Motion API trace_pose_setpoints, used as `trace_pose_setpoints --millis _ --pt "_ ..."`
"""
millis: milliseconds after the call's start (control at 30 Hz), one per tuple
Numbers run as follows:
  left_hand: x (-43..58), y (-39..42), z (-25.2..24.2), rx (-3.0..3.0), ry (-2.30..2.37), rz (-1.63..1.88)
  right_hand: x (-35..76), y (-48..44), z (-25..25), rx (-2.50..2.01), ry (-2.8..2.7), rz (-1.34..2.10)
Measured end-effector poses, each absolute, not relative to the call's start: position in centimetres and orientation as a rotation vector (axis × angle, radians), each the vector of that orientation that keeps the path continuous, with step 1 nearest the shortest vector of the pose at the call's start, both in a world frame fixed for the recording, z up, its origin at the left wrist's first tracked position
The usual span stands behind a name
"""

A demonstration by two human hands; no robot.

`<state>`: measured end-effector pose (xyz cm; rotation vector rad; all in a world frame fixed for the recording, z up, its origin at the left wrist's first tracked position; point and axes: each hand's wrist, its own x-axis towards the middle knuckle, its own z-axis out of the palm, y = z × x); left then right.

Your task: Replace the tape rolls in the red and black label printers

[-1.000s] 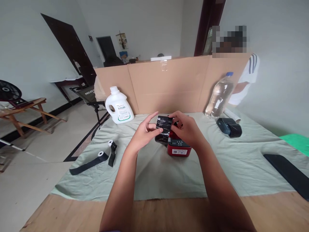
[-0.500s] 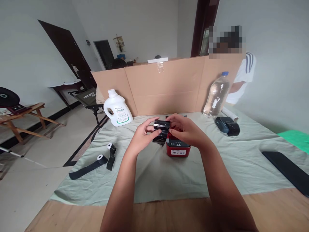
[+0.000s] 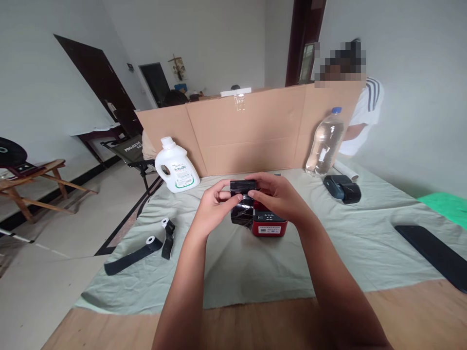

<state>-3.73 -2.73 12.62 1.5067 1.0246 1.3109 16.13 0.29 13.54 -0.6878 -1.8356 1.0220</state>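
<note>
Both my hands hold a shiny black roll of ribbon (image 3: 241, 203) just above the table's middle. My left hand (image 3: 210, 209) grips its left side with fingers curled around it. My right hand (image 3: 280, 195) pinches the roll's top right edge. Right behind and under the roll sits a small red printer (image 3: 269, 224) with a white label on its front, partly hidden by my right hand.
A white detergent jug (image 3: 175, 166) and a clear water bottle (image 3: 325, 142) stand against a cardboard screen (image 3: 251, 127). Two black strips on white cores (image 3: 146, 245) lie at left, a dark device (image 3: 342, 188) at right, a black slab (image 3: 432, 253) far right. A person stands behind the screen.
My hands turned the black roll and closed more tightly on it; the left fingers, spread a second ago, now wrap it. The view drifted slightly.
</note>
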Motion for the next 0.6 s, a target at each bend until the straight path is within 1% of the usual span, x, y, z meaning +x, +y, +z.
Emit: trace_pose_setpoints --millis 200,367,500,600 --pt "-3.8 -2.8 12.7 1.481 1.031 1.291 16.6 0.4 13.7 -0.714 -1.910 0.890" --pt "-3.1 -2.1 11.8 1.507 0.968 1.287 17.3 0.9 13.8 -0.766 -1.947 0.804" --pt "-1.8 -1.1 10.5 1.535 0.916 1.360 18.1 1.7 13.9 -0.778 -1.973 0.820" --pt "-1.1 -0.7 9.9 1.517 0.943 1.346 18.8 2.3 13.7 -0.823 -2.011 0.867"
